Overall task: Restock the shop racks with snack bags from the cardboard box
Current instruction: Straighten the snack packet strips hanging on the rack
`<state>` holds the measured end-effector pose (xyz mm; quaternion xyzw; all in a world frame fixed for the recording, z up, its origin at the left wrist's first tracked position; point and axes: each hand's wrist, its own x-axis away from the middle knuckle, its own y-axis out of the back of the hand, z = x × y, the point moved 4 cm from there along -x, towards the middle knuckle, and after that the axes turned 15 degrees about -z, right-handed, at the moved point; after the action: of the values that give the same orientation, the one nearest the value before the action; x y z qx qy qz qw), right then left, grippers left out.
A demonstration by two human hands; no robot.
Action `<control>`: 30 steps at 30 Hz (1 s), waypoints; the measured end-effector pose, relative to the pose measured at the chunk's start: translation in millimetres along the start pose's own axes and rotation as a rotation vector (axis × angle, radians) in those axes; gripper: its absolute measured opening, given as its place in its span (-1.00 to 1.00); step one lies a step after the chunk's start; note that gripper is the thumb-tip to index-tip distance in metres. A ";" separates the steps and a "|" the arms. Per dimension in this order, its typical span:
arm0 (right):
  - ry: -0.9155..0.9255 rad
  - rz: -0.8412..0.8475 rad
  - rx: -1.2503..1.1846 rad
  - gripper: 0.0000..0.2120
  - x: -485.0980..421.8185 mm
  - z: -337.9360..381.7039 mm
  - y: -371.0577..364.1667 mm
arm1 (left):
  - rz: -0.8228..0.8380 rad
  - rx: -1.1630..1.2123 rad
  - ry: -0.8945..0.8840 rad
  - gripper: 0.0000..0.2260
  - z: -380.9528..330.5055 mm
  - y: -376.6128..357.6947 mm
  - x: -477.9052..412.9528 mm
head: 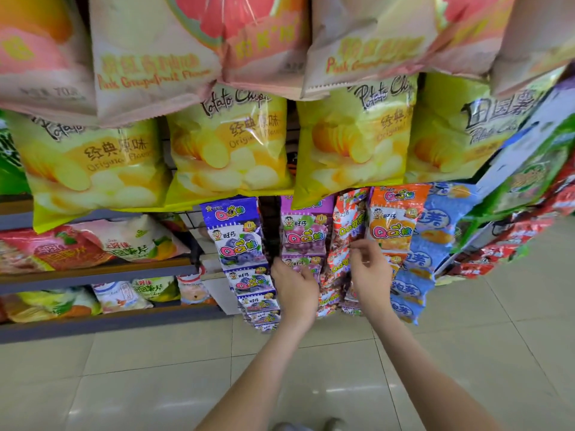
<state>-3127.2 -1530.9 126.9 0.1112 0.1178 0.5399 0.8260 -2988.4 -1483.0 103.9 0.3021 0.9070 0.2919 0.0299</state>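
Strips of small QQ candy packets hang in front of me: a blueberry strip (239, 244), a purple grape strip (303, 234), a red strip (347, 231) and an orange strip (393, 225). My left hand (295, 289) holds the lower part of the grape strip, with curled fingers and the thumb on a packet. My right hand (370, 272) pinches the red strip's edge between thumb and forefinger, right beside the orange strip. No cardboard box is in view.
Yellow potato chip bags (230, 150) hang above the strips, with pink grapefruit bags (155, 57) above those. Light blue puff bags (435, 234) hang to the right. Shelves (93, 275) with snack bags stand at left. Beige floor tiles (155, 384) lie below.
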 end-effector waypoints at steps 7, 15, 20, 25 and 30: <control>-0.077 -0.275 0.023 -0.57 -45.5 -37.1 34.7 | 0.324 0.102 -0.262 -0.72 -21.3 -40.1 46.6; -0.135 0.022 0.069 -0.62 -76.7 -59.4 30.0 | 0.315 0.159 -0.221 -0.58 -38.0 -69.0 27.6; -0.093 0.119 0.008 -0.88 -85.5 -60.1 26.1 | 0.418 0.105 -0.197 -0.58 -32.7 -98.7 29.4; -0.096 0.119 -0.043 -0.90 -84.7 -64.4 26.1 | 0.529 0.082 -0.138 -0.56 -30.7 -123.7 38.1; -0.068 0.035 0.053 -0.81 -92.0 -65.6 38.1 | 0.416 0.099 -0.202 -0.74 -32.4 -109.5 45.2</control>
<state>-3216.6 -1596.7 83.5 0.1536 0.1021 0.5468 0.8167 -3090.8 -1544.8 76.4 0.5112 0.8309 0.2152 0.0448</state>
